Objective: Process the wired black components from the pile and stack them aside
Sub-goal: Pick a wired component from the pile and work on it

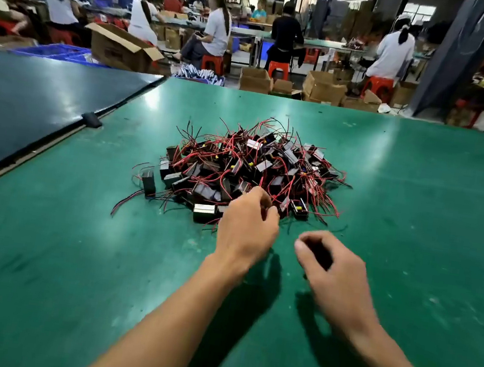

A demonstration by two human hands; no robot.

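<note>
Dozens of components (249,165) lay piled mid-frame on the tabletop (417,208); left hand (245,227) curled at their near edge, right hand (334,271) curled lower right, apart; grips unclear.

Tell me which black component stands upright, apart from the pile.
The tall black component at the left edge of the pile; the others lie tangled together.

Fingertips of the left hand (246,230) curl out of sight at the near edge of the pile (246,168); grip on anything cannot be confirmed. The right hand (333,274) is blurred, and the dark shape inside its curled fingers is unidentifiable. Lower components lie buried under wires. Both forearms are cut off at the bottom edge.
</note>
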